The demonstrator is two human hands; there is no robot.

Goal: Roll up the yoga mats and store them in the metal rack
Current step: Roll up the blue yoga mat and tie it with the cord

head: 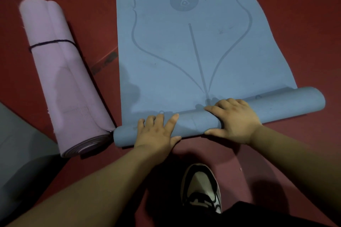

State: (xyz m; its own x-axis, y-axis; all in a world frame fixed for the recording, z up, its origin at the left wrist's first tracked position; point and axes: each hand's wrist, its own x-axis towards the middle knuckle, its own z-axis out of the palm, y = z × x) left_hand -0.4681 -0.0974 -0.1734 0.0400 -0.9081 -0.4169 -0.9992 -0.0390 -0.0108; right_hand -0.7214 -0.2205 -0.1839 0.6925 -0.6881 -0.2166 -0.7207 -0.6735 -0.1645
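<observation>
A blue yoga mat (184, 46) with a printed line pattern lies spread on the red floor, running away from me. Its near end is wound into a roll (276, 105) that lies across the view. My left hand (156, 134) rests on the left part of the roll, fingers spread fairly straight over the top and thumb along the near side. My right hand (234, 120) grips the roll near its middle, fingers curled over the top and thumb on the near side. A pink yoga mat (62, 72) lies rolled at the left, with a dark band around it.
The pink roll's near end almost touches the left end of the blue roll. A grey surface (20, 153) fills the lower left corner. My black and white shoe (201, 188) stands on the red floor (295, 14) just behind the roll.
</observation>
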